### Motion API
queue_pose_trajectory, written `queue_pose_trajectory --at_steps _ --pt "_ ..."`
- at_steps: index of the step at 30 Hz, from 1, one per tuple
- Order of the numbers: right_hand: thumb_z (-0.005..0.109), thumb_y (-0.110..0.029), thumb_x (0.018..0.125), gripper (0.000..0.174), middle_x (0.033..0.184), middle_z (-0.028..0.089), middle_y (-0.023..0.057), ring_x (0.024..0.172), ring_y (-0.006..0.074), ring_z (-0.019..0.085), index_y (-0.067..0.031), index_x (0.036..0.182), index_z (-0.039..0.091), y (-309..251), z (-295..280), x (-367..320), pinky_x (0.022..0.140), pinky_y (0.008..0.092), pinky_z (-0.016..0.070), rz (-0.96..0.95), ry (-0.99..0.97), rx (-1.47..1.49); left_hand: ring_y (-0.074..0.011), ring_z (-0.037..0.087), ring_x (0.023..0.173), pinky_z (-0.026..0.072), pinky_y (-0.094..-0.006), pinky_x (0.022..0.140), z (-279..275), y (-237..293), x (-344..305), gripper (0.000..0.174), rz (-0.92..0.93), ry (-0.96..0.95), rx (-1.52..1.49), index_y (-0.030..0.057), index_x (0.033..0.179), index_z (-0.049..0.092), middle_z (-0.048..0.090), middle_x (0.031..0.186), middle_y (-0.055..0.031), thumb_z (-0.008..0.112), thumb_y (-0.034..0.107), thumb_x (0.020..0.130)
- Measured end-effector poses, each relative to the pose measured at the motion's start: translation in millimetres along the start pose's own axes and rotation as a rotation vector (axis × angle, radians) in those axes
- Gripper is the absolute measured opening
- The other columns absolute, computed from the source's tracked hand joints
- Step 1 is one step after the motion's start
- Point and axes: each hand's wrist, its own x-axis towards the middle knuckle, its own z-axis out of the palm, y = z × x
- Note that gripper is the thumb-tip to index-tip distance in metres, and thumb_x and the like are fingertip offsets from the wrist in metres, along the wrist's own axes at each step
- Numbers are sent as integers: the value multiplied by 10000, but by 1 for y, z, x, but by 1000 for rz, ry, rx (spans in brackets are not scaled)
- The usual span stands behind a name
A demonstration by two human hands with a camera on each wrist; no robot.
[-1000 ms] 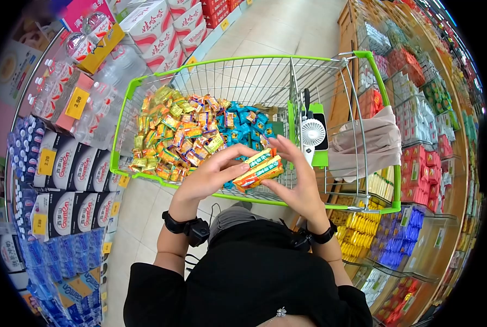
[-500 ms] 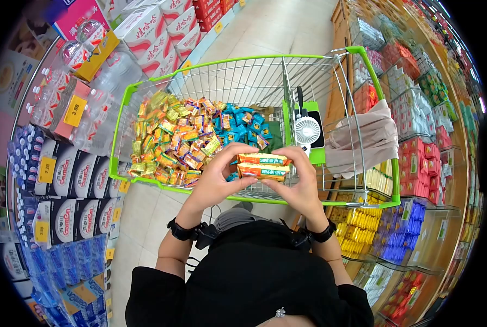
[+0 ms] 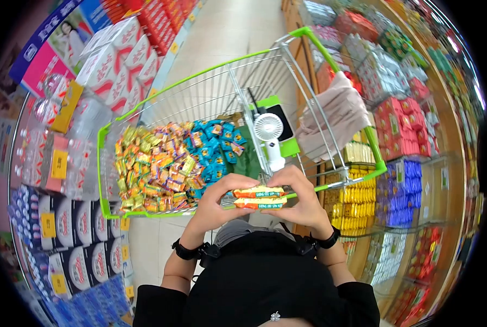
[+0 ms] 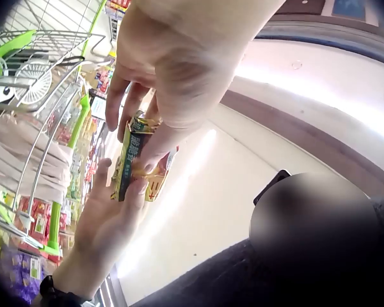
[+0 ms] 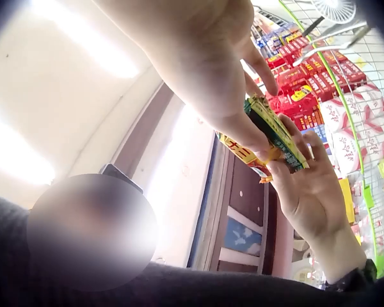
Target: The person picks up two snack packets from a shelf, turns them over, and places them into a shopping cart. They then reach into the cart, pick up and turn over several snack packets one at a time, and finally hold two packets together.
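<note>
Two small snack bars (image 3: 260,197) in yellow, orange and green wrappers lie one against the other between my hands, in front of my body. My left hand (image 3: 214,203) grips their left ends, thumb on the near side and fingers on the far side. At the right ends my right hand (image 3: 300,199) holds them the same way. In the left wrist view both thumbs press on the printed wrapper (image 4: 137,160), close to each other. The right wrist view shows the bars' dark green side (image 5: 272,131), with the fingers partly hidden behind them.
Beyond my hands stands a green-rimmed shopping cart (image 3: 194,68) holding gold-orange packets (image 3: 156,163) and blue packets (image 3: 213,150). A white fan (image 3: 269,126) and a pale cloth (image 3: 333,117) are on the cart. Shelves (image 3: 401,218) flank the right; boxes (image 3: 85,226) and bottles (image 3: 31,158) the left.
The bars turned from tilted to level, their printed side facing up, and both hands came lower, nearer my body. The cart now appears rotated and shifted left in the head view.
</note>
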Motion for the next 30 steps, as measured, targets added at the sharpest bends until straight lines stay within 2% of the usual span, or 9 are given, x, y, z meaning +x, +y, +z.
queue_pose_trajectory --at_steps 4,7,12,14,24,26,27,28,30 --pt "766 -100 586 428 879 550 72 808 228 529 -44 942 535 -9 -23 -29 710 311 432 50 62 -3 -218 550 966 431 -309 819 27 -3 12 404 3 -118 -61 58 1000 544 573 1026 -105 712 37 633" --pt "763 -93 589 421 882 549 72 816 230 526 -40 945 544 -15 -40 -54 711 313 430 90 128 -51 -247 516 1019 437 -328 837 50 -5 21 462 2 -255 -142 65 1017 517 523 1063 -145 724 -27 615" --pt "753 -95 607 399 884 543 75 811 229 527 -37 942 545 -32 -66 -100 706 304 430 158 276 -102 -228 555 951 435 -318 820 98 -3 34 410 16 -369 -168 58 997 543 578 1011 -110 721 40 628" --pt "752 -98 610 396 877 537 78 804 227 525 -38 942 546 -37 -75 -120 703 301 427 187 329 -105 -228 551 957 430 -318 826 118 -3 38 403 35 -419 -132 54 996 542 577 1012 -113 718 36 634" --pt "732 -112 635 379 848 508 76 787 217 510 -44 952 534 -70 -112 -231 689 305 422 295 626 -268 -236 517 1000 427 -321 858 235 -2 45 448 -22 -770 -339 60 1022 501 520 1043 -130 697 -47 633" --pt "737 -121 639 379 853 507 69 773 205 512 -51 952 536 -79 -117 -254 681 300 427 356 693 -304 -234 516 999 428 -322 855 259 -2 44 450 -24 -838 -352 63 1026 501 520 1047 -127 695 -48 636" --pt "754 -91 618 382 886 541 62 843 205 522 -52 942 555 -85 -117 -265 735 297 420 460 736 -231 -231 516 999 427 -321 854 271 -2 43 450 -40 -876 -347 65 1028 503 522 1047 -122 696 -44 637" --pt "754 -91 618 382 886 541 62 843 205 522 -52 942 555 -90 -118 -276 735 297 420 469 764 -237 -229 516 1000 426 -320 852 284 -1 41 449 -57 -913 -341 66 1030 504 524 1047 -117 697 -39 639" --pt "744 -123 637 383 860 508 59 769 180 515 -56 951 536 -99 -122 -297 679 279 433 518 834 -328 -218 515 1000 423 -313 846 310 -2 38 448 -34 -972 -333 66 1039 506 530 1044 -106 700 -22 644"
